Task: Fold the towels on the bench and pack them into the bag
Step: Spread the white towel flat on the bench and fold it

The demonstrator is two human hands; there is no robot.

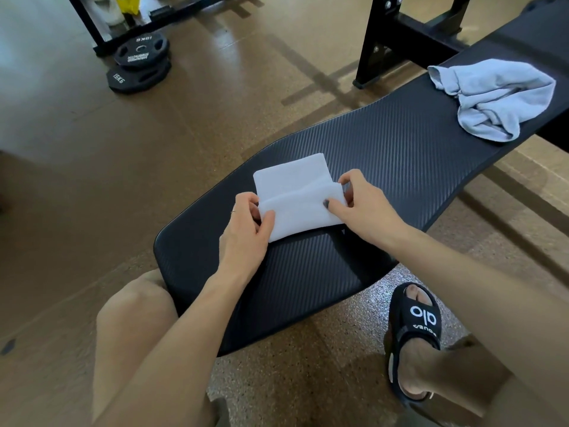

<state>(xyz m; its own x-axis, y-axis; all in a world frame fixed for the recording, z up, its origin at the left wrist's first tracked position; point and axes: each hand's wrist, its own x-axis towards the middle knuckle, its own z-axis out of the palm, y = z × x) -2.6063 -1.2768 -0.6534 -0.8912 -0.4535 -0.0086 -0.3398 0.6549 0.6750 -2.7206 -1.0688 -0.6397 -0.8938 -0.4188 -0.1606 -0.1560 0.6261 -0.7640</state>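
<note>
A white towel (292,183) lies partly folded on the near end of the black padded bench (400,155). Its near half is lifted and doubled over the far half. My left hand (249,229) pinches the fold's left edge, and my right hand (360,204) pinches its right edge. A crumpled light-blue towel (495,97) sits farther along the bench at the upper right, well away from both hands. No bag is in view.
Two black weight plates (138,63) are stacked on the brown floor at the upper left beside a black rack frame (89,29). The bench's black upright frame (385,35) stands behind it. My knee (135,306) and sandalled foot (412,337) flank the bench's near end.
</note>
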